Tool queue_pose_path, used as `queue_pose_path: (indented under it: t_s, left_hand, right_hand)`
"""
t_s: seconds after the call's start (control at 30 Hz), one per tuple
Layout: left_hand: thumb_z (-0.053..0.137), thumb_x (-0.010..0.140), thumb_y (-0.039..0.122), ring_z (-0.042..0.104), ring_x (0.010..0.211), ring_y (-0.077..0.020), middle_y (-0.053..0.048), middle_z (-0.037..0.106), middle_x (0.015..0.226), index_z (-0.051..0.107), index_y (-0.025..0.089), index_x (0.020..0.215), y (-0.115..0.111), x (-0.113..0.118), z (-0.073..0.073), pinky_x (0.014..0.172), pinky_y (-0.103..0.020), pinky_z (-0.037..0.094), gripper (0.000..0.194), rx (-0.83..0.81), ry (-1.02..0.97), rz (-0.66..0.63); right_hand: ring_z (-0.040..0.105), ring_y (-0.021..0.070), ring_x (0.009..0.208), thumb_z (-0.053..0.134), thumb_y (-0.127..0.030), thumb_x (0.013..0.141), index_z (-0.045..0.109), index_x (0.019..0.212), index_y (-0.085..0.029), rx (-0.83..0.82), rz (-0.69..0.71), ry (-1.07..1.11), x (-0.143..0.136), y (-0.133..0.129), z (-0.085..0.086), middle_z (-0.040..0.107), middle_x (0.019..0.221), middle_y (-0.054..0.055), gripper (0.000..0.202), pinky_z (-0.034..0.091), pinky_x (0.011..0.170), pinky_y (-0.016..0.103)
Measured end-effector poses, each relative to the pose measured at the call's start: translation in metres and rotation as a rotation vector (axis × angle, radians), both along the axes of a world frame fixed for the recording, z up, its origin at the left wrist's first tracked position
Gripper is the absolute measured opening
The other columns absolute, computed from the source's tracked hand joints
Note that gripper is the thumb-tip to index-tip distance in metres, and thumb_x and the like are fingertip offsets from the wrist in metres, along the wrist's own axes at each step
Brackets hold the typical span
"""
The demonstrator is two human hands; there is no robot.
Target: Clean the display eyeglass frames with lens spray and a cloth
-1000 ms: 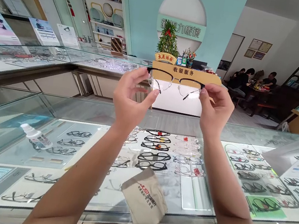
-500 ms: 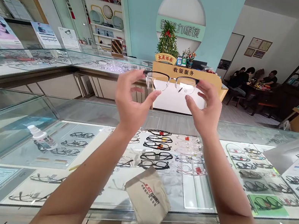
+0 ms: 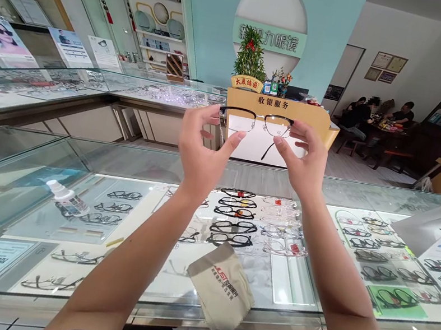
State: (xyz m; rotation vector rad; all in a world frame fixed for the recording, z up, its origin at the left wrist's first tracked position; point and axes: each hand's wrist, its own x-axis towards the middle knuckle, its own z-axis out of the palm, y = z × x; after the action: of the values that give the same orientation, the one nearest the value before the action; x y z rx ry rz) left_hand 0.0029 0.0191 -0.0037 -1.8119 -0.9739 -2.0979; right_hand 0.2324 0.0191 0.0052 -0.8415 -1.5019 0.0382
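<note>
A pair of eyeglasses [image 3: 259,117] with a black upper rim and clear lenses is held up in front of me, above the glass counter. My left hand [image 3: 207,143] grips its left end between fingers and thumb. At the other end my right hand [image 3: 303,151] pinches the frame, thumb close to the right lens. One dark temple arm hangs down below the right lens. Beneath my hands a beige cleaning cloth [image 3: 220,287] with red and black print lies on the counter top, its corner over the front edge.
The glass display counter [image 3: 127,308] holds rows of eyeglasses [image 3: 233,225]. A white spray bottle [image 3: 66,197] lies tilted on its left part. Farther back stand a wooden cashier desk [image 3: 240,99] with a plant [image 3: 250,56] and, at right, several people [image 3: 402,114] round a table.
The eyeglasses have tilted, and one temple arm now hangs lower beneath the right lens. My left hand has shifted slightly right. The cloth stays where it was.
</note>
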Motion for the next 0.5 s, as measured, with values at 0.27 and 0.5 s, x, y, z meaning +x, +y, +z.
queue_pose_path:
  t_s: [0.27,0.5]
  left_hand:
    - [0.088,0.092,0.058,0.076,0.113,-0.0288,-0.009,0.072,0.133,0.067,0.029,0.136,-0.002,0.0,0.001,0.088,-0.045,0.064,0.057,-0.037,-0.007,-0.008]
    - [0.088,0.091,0.063,0.077,0.116,-0.0289,-0.01,0.075,0.136,0.069,0.029,0.136,0.0,-0.001,0.001,0.089,-0.045,0.064,0.059,-0.095,-0.025,-0.079]
  right_hand:
    - [0.079,0.0305,0.121,0.085,-0.062,0.092,0.076,0.13,-0.028,-0.024,-0.009,0.03,-0.002,-0.005,0.002,0.084,0.128,0.011,0.052,0.067,0.097,0.05]
    - [0.08,0.0267,0.109,0.088,-0.058,0.09,0.075,0.127,-0.028,0.005,-0.032,0.04,-0.004,-0.012,0.005,0.083,0.125,0.009,0.049,0.065,0.092,0.046]
